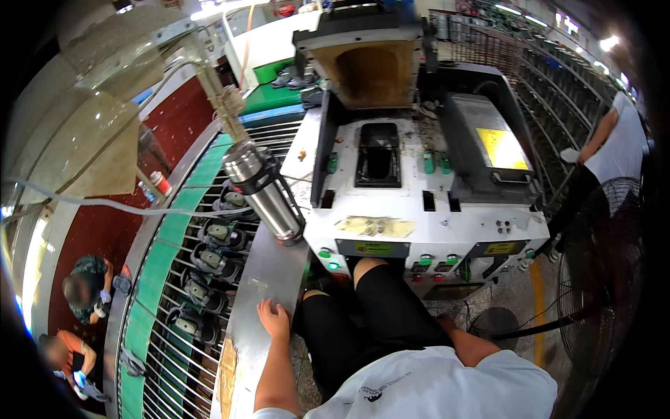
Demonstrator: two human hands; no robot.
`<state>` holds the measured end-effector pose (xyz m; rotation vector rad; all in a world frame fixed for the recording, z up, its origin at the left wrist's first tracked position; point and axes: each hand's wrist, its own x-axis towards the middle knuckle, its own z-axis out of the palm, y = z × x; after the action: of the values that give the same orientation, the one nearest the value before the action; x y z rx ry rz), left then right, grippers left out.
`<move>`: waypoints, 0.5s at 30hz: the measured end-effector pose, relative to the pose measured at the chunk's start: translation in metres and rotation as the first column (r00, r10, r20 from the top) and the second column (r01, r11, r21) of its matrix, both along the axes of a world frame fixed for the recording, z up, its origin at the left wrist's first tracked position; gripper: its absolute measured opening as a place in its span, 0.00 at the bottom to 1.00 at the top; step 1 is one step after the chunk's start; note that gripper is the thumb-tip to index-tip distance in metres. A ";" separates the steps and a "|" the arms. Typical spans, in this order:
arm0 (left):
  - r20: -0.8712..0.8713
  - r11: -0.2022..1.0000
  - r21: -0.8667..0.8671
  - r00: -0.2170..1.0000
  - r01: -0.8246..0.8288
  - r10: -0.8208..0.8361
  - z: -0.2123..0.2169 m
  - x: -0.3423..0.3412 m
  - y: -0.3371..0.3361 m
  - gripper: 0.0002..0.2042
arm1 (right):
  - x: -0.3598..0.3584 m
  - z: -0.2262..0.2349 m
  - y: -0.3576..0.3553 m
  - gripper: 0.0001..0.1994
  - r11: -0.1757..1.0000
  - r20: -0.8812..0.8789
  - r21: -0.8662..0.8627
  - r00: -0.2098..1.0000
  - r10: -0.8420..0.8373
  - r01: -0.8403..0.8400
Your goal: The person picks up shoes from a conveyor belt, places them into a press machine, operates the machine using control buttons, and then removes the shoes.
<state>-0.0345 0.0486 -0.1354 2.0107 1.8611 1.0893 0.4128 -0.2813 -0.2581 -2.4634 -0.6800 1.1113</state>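
My left hand (273, 318) lies open on the bare metal ledge (262, 276) beside the conveyor, fingers apart and holding nothing. My right forearm (469, 343) hangs beside my right thigh, its hand hidden. In front of my knees stands a white machine (324, 227) with its thick lid (373, 70) raised. Its top has a dark rectangular well (379, 157). A steel thermos flask (265, 192) with a black handle stands on the ledge. Left of the ledge, several dark shoes (209, 260) sit in a row on the roller conveyor (178, 349).
Two people (87, 286) work beyond the green strip (160, 241) at the left. Another person (618, 143) stands at the right near tall racks (551, 91). A large fan (593, 265) is at the right. More shoes (296, 78) lie on a green surface behind the thermos.
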 end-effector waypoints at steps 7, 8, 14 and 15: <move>-0.196 0.997 -0.073 0.979 0.036 -0.050 0.009 0.047 0.062 0.23 | 0.016 -0.069 -0.009 0.27 0.988 0.007 0.097 0.992 0.123 -0.123; -0.211 0.996 -0.089 0.977 0.025 -0.044 0.008 0.046 0.068 0.23 | 0.016 -0.081 -0.011 0.27 0.993 -0.024 0.095 0.997 0.079 -0.076; -0.375 0.996 -0.050 0.926 -0.079 0.054 0.006 0.056 0.064 0.21 | 0.007 -0.048 0.001 0.34 0.985 -0.088 0.161 0.993 0.081 -0.066; -0.368 0.996 -0.055 0.929 -0.066 0.041 0.005 0.056 0.061 0.21 | 0.002 -0.047 0.002 0.34 0.988 -0.055 0.137 0.995 0.082 -0.073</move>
<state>0.0220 0.1099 -0.1302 2.2595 2.1040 0.6835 0.4152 -0.2794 -0.3049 -2.2984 -0.8112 1.1246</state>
